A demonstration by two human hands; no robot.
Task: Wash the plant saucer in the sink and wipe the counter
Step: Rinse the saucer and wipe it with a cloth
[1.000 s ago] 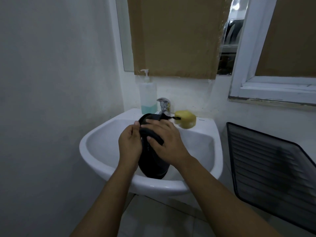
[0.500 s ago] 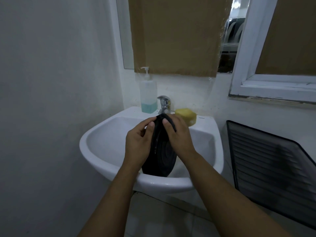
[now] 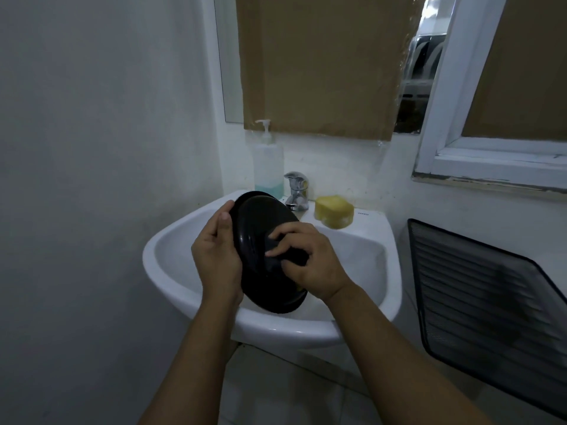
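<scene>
- Stage: washing step under way, scrub phase by the look of it. The black saucer (image 3: 260, 228) is held over the sink (image 3: 285, 328) bowl, tilted up on edge, its lower edge down near the front rim, apart from the basin floor as far as I can tell.
- No water seen running from the tap (image 3: 297, 190). No suds visible on the saucer, too dark to be sure.
- Left to do, judging from this: finish the scrub, rinse, set the saucer down, then the whole table wipe. No table clearly in view, so nothing shows that wipe begun.
- Left hand (image 3: 216, 259): grip grasping the saucer's left edge, thumb over the rim, fingers hidden behind. Forearm comes up from bottom centre, wrist about straight.
- Right hand (image 3: 310, 265): grip clenched on a small dark pad (image 3: 291, 255), cloth or scrubber, can't tell which. Pressed on the saucer's facing side, right of centre. Fingers curled, knuckles up, forearm in from bottom right.
- Nearby: yellow sponge (image 3: 333, 211) on the sink ledge just right of the tap, untouched. Soap bottle (image 3: 268, 170) left of the tap, behind the saucer's top edge.
- Black mesh rack (image 3: 491, 302) leans at far right, well apart from the hands.
</scene>
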